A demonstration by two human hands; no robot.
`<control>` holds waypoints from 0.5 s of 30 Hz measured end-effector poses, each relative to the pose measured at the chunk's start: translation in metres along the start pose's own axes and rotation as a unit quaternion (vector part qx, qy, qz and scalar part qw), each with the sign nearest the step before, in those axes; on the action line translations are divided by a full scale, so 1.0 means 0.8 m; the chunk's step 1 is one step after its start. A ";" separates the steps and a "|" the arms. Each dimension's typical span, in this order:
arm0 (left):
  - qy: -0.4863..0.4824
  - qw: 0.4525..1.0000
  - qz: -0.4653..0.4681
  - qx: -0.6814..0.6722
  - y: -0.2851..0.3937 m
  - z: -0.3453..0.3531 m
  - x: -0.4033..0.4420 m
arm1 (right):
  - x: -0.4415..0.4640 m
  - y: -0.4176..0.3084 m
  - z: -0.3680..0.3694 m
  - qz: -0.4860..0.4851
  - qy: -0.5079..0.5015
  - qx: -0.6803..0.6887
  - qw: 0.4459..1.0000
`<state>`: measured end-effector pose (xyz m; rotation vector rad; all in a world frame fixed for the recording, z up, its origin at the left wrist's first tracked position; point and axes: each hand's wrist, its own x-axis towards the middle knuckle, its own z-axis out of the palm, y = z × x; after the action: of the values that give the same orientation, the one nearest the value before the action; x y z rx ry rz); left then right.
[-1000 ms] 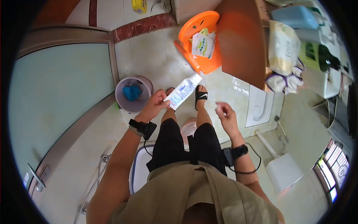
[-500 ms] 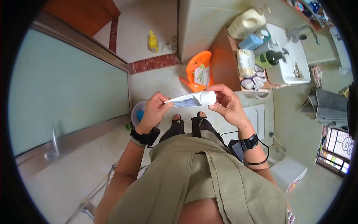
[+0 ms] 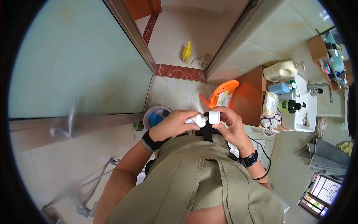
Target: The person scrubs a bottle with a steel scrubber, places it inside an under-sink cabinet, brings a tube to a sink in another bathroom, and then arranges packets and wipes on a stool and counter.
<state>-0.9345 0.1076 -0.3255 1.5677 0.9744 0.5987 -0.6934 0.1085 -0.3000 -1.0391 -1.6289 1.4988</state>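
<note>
My left hand (image 3: 172,124) is wrapped round a white squeeze tube (image 3: 197,120) with blue print, its neck end pointing right. Most of the tube is hidden by the fingers. Between the fingertips and thumb of my right hand (image 3: 234,128) is a wide white cap (image 3: 214,117). The cap stands just right of the tube's end, off the tube, with a small gap between them. Both are held in front of my waist.
An orange stool (image 3: 228,89) with a packet on it stands ahead. To the right, several bottles, including a green pump bottle (image 3: 287,106), stand by the sink (image 3: 313,123). A bucket (image 3: 148,114) with something blue stands left. Beyond the red sill (image 3: 179,72) is a yellow bottle (image 3: 187,53).
The cap has come off the tube and is in my right hand. My left hand has moved from the tube's flat end to round its body. The view has shifted.
</note>
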 end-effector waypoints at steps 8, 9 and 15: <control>0.027 1.000 -0.004 0.015 -0.042 -0.055 0.096 | 0.138 0.008 -0.049 -0.016 -0.099 -0.148 0.984; 0.003 0.998 0.000 0.067 -0.032 -0.074 0.113 | 0.161 0.007 -0.060 -0.043 -0.108 -0.181 0.977; -0.044 0.996 -0.032 0.074 0.008 -0.175 0.238 | 0.296 0.013 -0.130 -0.045 -0.118 -0.146 0.981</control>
<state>-0.9459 0.3432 -0.3115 1.6722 1.0168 0.4178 -0.7058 0.3672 -0.3076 -0.9507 -2.0839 1.3921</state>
